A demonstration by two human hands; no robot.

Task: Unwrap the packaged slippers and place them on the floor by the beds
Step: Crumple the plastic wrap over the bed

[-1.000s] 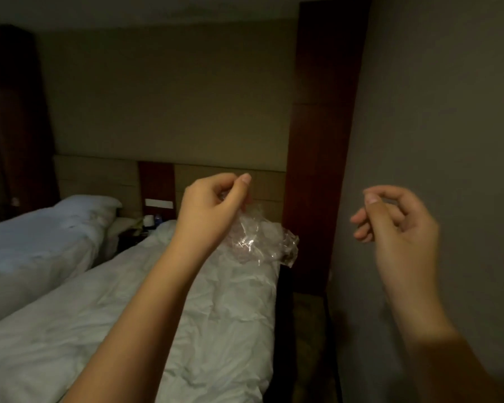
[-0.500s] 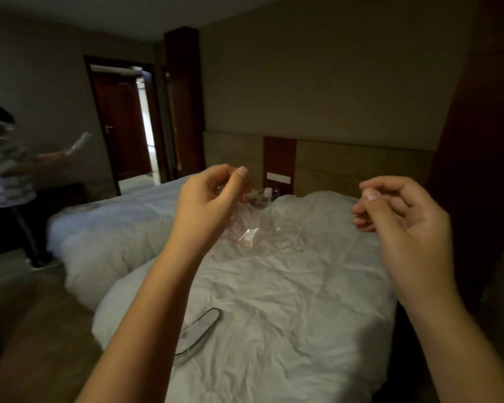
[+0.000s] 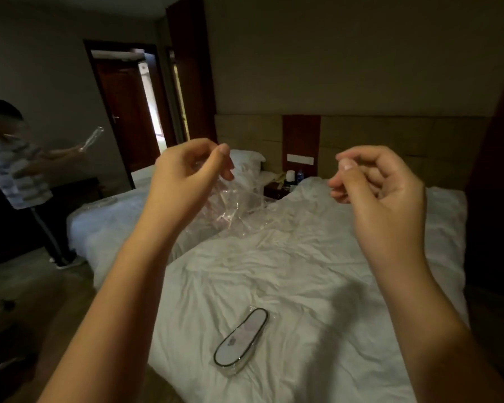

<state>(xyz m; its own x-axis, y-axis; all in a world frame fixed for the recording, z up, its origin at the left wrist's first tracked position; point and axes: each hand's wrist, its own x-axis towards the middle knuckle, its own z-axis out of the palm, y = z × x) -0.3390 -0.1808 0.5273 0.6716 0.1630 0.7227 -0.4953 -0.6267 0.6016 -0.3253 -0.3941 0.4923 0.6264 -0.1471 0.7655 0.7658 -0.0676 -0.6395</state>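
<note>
Pinching a clear plastic wrapper [image 3: 234, 209] over the bed [image 3: 303, 274], the left hand [image 3: 186, 177] hangs apart from the right hand [image 3: 384, 187], whose fingers [image 3: 370, 157] curl on nothing visible. A wrapped slipper [image 3: 240, 338] lies on the bed's near end.

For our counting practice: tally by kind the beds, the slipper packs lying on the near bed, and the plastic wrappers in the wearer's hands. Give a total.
Beds: 2
Slipper packs on the near bed: 1
Plastic wrappers, pinched by the left hand: 1
Total: 4
</note>
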